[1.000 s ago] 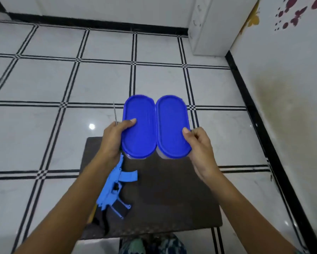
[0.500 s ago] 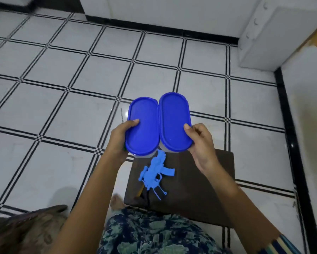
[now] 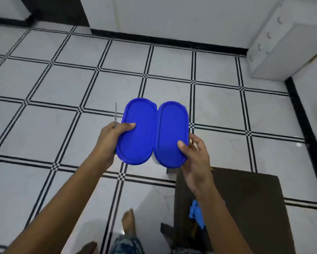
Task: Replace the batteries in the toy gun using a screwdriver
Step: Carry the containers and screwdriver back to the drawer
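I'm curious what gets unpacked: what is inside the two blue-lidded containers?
The contents cannot be seen. The left blue lid and right blue lid are on, covering everything; only a pale sliver of container wall shows beneath.

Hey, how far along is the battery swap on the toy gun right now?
Nothing looks done yet: the toy gun lies untouched on the dark table. In hand: the left hand holds the screwdriver and one blue-lidded box, the right hand the other box, both closed. Left: opening the gun, the swap, closing up.
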Tool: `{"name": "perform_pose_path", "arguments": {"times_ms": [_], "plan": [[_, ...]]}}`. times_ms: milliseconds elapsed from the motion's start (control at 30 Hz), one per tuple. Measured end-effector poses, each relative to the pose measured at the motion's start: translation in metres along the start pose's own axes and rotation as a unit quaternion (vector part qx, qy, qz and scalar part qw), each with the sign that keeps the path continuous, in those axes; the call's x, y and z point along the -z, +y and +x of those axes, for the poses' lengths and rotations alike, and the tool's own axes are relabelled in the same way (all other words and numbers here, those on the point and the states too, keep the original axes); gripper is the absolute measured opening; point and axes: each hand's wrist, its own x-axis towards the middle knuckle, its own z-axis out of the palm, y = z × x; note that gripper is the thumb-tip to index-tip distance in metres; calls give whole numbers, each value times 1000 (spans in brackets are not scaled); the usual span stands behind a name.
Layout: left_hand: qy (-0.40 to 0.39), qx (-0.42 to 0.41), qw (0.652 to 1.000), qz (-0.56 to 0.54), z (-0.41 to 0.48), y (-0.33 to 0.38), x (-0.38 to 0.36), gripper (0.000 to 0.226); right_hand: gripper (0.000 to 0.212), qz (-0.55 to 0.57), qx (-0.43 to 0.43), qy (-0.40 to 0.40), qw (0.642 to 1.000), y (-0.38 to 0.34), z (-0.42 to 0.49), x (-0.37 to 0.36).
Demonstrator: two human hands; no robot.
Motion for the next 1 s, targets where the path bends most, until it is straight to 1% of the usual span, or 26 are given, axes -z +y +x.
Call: {"name": "perform_pose_path", "arguments": {"times_ms": [33,133,167,200,233,267,333,433,533,600,633,700,733,833,867,1000], "plan": [[-4,-2,1000,10,8,12,10,45,60,1,-14,-4,1000,2,6,-13],[-30,-5,999,25,45,41,26,61,91,14,-63,-14,998,2,39,-38],[-37,-5,999,31,58,50,24,61,97,17,-77,-19,997,-4,51,-43],[-44,-3,999,30,71,58,20,58,98,12,-86,-29,996,-12,62,-47],[-58,1,998,34,90,68,13,55,91,6,-82,-38,996,-22,77,-49],[-71,0,997,44,105,75,5,53,80,-7,-77,-40,996,-32,89,-51],[-99,6,993,68,140,91,-17,56,65,-20,-62,-21,998,-54,115,-52],[-131,30,988,76,192,112,-54,54,61,-8,-43,10,999,-80,155,-50],[-157,44,983,86,248,139,-95,64,58,4,-33,47,998,-109,206,-45],[-171,50,979,96,292,169,-130,72,56,14,-30,60,998,-142,254,-44],[-178,54,978,95,311,180,-145,70,55,10,-32,65,997,-158,274,-45],[-196,62,975,85,353,209,-177,56,53,14,-26,69,997,-194,320,-47],[-201,62,974,78,378,228,-196,56,53,16,-18,77,997,-217,349,-49],[-220,60,970,83,450,273,-251,71,56,26,-5,104,994,-273,427,-51],[-229,56,968,87,471,285,-267,72,56,31,-3,112,993,-288,449,-52],[-276,76,955,73,577,325,-341,66,47,56,8,125,991,-347,558,-41]]}}
